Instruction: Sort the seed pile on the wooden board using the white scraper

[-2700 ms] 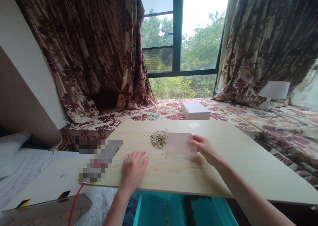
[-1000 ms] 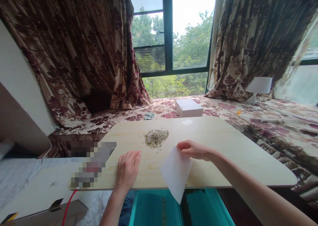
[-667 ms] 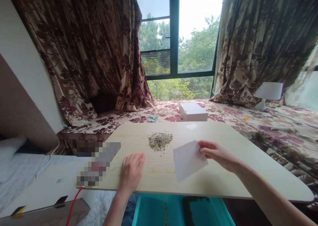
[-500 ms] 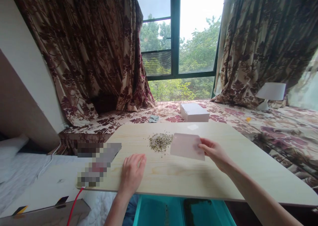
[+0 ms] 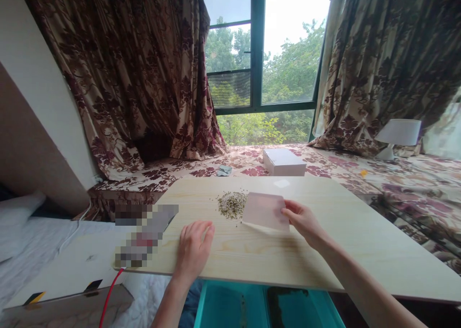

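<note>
Head view: a loose pile of small green-and-pale grains (image 5: 231,206) lies on the pale wood-grain tabletop (image 5: 374,244), heaped in the middle with stray bits scattered around it. As far as can be judged, most of the gathering is undone, since the heap sits well back from the table's near edge. Below that edge, a teal plastic bin (image 5: 224,306) shows small specks along its divider and a dark patch in its right compartment; whether these are the same grains I cannot tell.

The right hand (image 5: 300,220) pinches the right edge of a thin, whitish, translucent square sheet (image 5: 266,212), whose left edge meets the pile's right side; contact with the tabletop is unclear. The left hand (image 5: 195,246) rests palm down, fingers loosely extended and close together, holding nothing visible.
</note>
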Motion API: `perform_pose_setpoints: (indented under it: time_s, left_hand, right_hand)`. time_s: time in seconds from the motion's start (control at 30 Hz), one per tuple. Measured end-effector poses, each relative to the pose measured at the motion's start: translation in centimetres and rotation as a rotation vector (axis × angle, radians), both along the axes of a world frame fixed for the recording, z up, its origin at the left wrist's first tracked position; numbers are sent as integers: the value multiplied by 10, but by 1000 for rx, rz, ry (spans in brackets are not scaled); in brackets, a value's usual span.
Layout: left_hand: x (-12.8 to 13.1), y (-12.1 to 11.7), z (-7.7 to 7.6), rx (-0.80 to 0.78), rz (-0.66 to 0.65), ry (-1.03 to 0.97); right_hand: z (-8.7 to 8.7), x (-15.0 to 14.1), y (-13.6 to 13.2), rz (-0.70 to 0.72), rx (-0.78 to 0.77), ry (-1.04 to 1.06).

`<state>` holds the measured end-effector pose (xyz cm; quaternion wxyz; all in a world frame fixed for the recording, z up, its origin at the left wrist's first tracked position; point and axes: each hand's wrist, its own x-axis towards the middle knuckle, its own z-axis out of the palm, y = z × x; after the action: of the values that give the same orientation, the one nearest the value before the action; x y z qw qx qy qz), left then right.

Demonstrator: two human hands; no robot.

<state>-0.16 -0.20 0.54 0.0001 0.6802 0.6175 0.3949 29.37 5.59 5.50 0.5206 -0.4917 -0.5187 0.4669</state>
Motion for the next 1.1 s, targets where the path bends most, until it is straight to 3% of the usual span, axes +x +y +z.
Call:
perform_pose_setpoints:
  time_s: [0.73,1.1]
  left_hand:
    - [1,-1,2,-41,0,-19]
    - [2,-1,1,11,7,-8]
  right_hand:
    - [2,-7,0,25,19,-8]
    - [8,-13,-2,61,3,-20]
